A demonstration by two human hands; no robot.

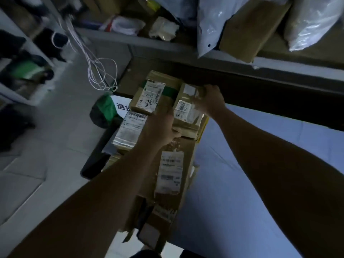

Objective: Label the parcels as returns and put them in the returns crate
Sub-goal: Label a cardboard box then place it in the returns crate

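Both hands hold one small labelled parcel: the left hand curls its fingers round the near-left edge, and the right hand clutches the far end. The parcel lies atop other labelled parcels piled in what seems to be the dark returns crate.

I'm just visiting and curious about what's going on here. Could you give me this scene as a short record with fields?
setting: shelf holding white mailer bags, parcels piled below
right-hand grip: curled over far end of small taped parcel
left-hand grip: holds same parcel's near edge
neighbours: parcel with handwritten label, long cardboard box
sign: white sheet with blue characters, partly hidden
light: dim
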